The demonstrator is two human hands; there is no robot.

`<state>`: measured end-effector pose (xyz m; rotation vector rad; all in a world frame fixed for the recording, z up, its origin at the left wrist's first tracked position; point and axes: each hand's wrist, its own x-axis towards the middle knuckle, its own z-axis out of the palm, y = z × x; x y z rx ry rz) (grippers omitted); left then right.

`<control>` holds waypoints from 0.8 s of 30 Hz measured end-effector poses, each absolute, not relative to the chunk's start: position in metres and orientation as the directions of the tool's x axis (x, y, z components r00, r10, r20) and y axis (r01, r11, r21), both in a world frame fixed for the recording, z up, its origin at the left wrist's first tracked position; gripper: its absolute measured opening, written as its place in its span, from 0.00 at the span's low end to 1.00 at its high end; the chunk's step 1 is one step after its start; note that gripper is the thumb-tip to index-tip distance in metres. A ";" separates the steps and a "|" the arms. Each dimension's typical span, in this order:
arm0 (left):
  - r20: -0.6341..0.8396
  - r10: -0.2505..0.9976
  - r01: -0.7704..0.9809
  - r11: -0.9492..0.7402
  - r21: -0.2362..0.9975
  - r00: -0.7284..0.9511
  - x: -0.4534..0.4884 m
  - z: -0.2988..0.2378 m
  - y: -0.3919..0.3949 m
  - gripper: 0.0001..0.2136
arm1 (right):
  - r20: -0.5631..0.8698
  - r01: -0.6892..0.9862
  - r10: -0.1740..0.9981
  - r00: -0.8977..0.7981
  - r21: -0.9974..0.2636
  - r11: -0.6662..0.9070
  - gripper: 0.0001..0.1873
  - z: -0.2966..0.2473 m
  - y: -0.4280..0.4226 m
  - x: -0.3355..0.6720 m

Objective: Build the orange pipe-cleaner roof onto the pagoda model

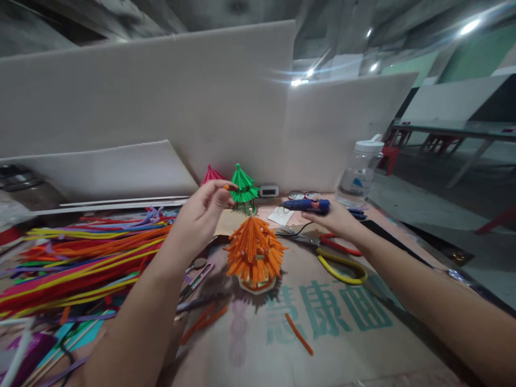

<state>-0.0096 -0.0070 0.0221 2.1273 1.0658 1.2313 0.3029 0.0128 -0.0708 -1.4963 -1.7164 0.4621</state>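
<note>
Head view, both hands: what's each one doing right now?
Left hand: closed, pinching a small orange piece.
Right hand: closed, holding the blue glue gun.

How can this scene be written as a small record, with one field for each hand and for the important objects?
Left hand: pinching a small orange piece
Right hand: holding a blue glue gun, nozzle toward the left
Centre: orange fuzzy tree, upright, touched by neither hand
Behind: green tree; pink tree, partly hidden
Left side: multicoloured fuzzy strips, in a pile
Right side: scissors with red and yellow handles; clear bottle, white lid
Front: loose orange strip on printed surface
</note>
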 end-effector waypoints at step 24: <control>0.288 0.838 0.023 -0.336 0.941 0.464 -0.003 0.033 -0.045 0.08 | 0.502 0.499 0.865 -0.013 -0.746 0.441 0.17 -0.022 -0.038 0.254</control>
